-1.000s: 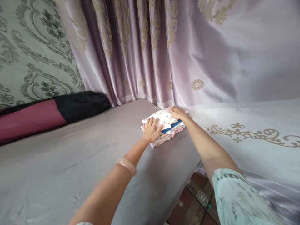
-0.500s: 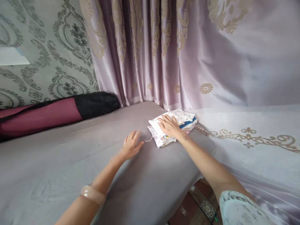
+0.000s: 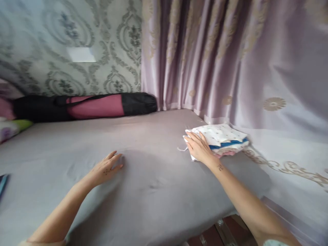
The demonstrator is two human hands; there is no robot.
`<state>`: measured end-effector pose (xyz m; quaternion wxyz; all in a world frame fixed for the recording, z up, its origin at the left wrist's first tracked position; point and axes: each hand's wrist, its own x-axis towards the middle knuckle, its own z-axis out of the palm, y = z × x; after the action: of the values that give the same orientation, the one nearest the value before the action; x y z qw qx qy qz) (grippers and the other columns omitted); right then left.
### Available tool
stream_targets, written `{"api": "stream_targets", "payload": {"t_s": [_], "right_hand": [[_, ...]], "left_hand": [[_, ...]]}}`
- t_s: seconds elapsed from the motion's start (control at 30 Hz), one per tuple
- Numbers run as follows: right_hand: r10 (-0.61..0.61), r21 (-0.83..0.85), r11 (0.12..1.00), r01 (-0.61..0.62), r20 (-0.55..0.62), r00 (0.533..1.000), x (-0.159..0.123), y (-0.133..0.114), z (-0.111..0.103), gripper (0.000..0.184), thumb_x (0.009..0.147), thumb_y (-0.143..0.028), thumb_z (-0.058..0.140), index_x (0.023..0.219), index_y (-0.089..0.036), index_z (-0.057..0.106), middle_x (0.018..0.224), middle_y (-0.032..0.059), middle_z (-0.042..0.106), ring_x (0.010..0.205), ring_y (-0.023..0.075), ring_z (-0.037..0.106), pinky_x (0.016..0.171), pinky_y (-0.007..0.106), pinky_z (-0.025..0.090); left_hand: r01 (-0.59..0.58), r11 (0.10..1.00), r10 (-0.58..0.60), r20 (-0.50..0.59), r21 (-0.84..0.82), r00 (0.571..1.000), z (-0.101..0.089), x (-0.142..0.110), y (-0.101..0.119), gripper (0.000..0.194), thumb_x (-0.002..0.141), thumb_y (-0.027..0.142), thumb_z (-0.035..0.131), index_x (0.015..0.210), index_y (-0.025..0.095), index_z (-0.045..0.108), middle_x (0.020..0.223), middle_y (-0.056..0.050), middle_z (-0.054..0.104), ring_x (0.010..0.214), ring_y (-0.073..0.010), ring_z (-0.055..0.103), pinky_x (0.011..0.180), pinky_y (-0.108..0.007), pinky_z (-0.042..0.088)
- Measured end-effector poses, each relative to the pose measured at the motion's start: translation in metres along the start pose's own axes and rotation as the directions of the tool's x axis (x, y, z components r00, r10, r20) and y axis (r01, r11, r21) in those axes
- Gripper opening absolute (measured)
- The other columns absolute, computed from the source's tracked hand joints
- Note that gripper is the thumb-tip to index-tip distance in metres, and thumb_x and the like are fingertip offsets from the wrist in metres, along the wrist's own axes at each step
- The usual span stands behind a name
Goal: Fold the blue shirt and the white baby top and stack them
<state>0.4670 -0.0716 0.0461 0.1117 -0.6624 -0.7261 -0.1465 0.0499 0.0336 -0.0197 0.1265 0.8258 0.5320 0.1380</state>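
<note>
A stack of folded clothes (image 3: pixel 217 136) lies at the right, beside the curtain; its top piece is white with small dots, and a blue layer and a pink one show below. My right hand (image 3: pixel 198 147) rests on the near left corner of this stack, fingers stretched out. A thin white string (image 3: pixel 181 149) trails from the stack's left side. Well to the left, my left hand (image 3: pixel 106 169) is low over the grey sheet (image 3: pixel 148 164), fingers extended and holding nothing. Whether it touches the sheet I cannot tell.
Along the patterned wall lies a long black and pink bag (image 3: pixel 97 106). Mauve curtains (image 3: pixel 184 61) hang at the back and right. A blue-edged item (image 3: pixel 3 184) shows at the left edge. The bed's edge drops to a tiled floor (image 3: pixel 212 235) at the lower right.
The view has turned left, so the bag shows more fully. My left hand has moved left, away from the clothes. My right hand stays on the stack, now nearer its left corner.
</note>
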Motion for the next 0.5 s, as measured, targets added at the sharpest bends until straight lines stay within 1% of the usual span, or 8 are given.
{"api": "stream_targets", "payload": {"t_s": [0.1, 0.17, 0.2, 0.27, 0.33, 0.37, 0.4, 0.5], "right_hand": [[-0.185, 0.113, 0.976, 0.183, 0.007, 0.983, 0.004, -0.029, 0.018, 0.037, 0.092, -0.024, 0.035, 0.114, -0.023, 0.064, 0.133, 0.0077, 0.056, 0.122, 0.0227, 0.051, 0.113, 0.047, 0.022], [-0.272, 0.172, 0.947, 0.270, -0.013, 0.962, 0.008, -0.046, 0.033, 0.035, 0.092, -0.025, 0.036, 0.112, -0.024, 0.065, 0.131, 0.0071, 0.058, 0.119, 0.0224, 0.054, 0.111, 0.048, 0.026], [-0.313, 0.191, 0.931, 0.311, -0.024, 0.950, 0.011, -0.054, 0.040, 0.035, 0.092, -0.025, 0.036, 0.112, -0.023, 0.065, 0.131, 0.0073, 0.058, 0.118, 0.0224, 0.055, 0.110, 0.048, 0.029], [-0.359, 0.216, 0.906, 0.363, -0.062, 0.931, 0.016, -0.066, 0.054, 0.035, 0.092, -0.028, 0.037, 0.115, -0.022, 0.064, 0.130, 0.0083, 0.059, 0.116, 0.0231, 0.056, 0.108, 0.047, 0.033], [-0.385, 0.222, 0.891, 0.395, -0.089, 0.919, 0.019, -0.074, 0.066, 0.037, 0.092, -0.031, 0.037, 0.117, -0.021, 0.062, 0.128, 0.0083, 0.060, 0.115, 0.0241, 0.058, 0.106, 0.048, 0.037], [-0.391, 0.229, 0.886, 0.403, -0.098, 0.915, 0.020, -0.076, 0.071, 0.037, 0.092, -0.032, 0.037, 0.118, -0.022, 0.061, 0.129, 0.0076, 0.060, 0.114, 0.0244, 0.058, 0.105, 0.047, 0.038], [-0.393, 0.238, 0.882, 0.406, -0.103, 0.914, 0.020, -0.077, 0.076, 0.038, 0.092, -0.033, 0.036, 0.119, -0.022, 0.060, 0.129, 0.0073, 0.060, 0.113, 0.0248, 0.059, 0.103, 0.046, 0.040], [-0.358, 0.282, 0.886, 0.369, -0.092, 0.929, 0.018, -0.076, 0.088, 0.040, 0.092, -0.037, 0.035, 0.122, -0.021, 0.057, 0.130, 0.0078, 0.059, 0.112, 0.0260, 0.060, 0.095, 0.043, 0.048]], "left_hand": [[0.060, 0.998, -0.060, 0.012, -0.016, 0.998, -0.018, -0.030, -0.009, 0.046, 0.083, 0.049, 0.041, 0.120, 0.026, 0.057, 0.134, -0.006, 0.054, 0.109, -0.0242, 0.059, 0.097, -0.034, 0.043], [0.168, 0.986, -0.169, -0.015, -0.019, 0.986, -0.031, -0.046, -0.011, 0.041, 0.088, 0.046, 0.037, 0.116, 0.025, 0.058, 0.122, -0.006, 0.061, 0.104, -0.0218, 0.060, 0.093, -0.031, 0.044], [0.254, 0.967, -0.253, -0.059, 0.000, 0.966, -0.037, -0.053, -0.013, 0.039, 0.089, 0.044, 0.037, 0.115, 0.024, 0.058, 0.115, -0.006, 0.063, 0.103, -0.0215, 0.060, 0.092, -0.030, 0.045], [0.402, 0.914, -0.385, -0.192, 0.059, 0.903, -0.049, -0.065, -0.022, 0.038, 0.089, 0.039, 0.041, 0.119, 0.020, 0.054, 0.110, -0.008, 0.064, 0.106, -0.0219, 0.057, 0.095, -0.031, 0.041], [0.539, 0.834, -0.484, -0.310, 0.120, 0.818, -0.060, -0.079, -0.035, 0.044, 0.087, 0.038, 0.046, 0.124, 0.015, 0.049, 0.115, -0.012, 0.061, 0.113, -0.0252, 0.053, 0.099, -0.034, 0.038], [0.612, 0.779, -0.531, -0.372, 0.138, 0.761, -0.065, -0.086, -0.042, 0.048, 0.085, 0.039, 0.049, 0.126, 0.012, 0.047, 0.118, -0.015, 0.059, 0.115, -0.0277, 0.050, 0.099, -0.036, 0.038], [0.685, 0.714, -0.577, -0.433, 0.145, 0.692, -0.069, -0.093, -0.050, 0.053, 0.083, 0.040, 0.052, 0.126, 0.009, 0.045, 0.121, -0.018, 0.057, 0.117, -0.0305, 0.049, 0.098, -0.038, 0.038], [0.866, 0.493, -0.697, -0.559, 0.084, 0.450, -0.081, -0.114, -0.071, 0.061, 0.079, 0.046, 0.056, 0.121, 0.004, 0.045, 0.122, -0.023, 0.053, 0.117, -0.0366, 0.047, 0.094, -0.042, 0.039]]}}
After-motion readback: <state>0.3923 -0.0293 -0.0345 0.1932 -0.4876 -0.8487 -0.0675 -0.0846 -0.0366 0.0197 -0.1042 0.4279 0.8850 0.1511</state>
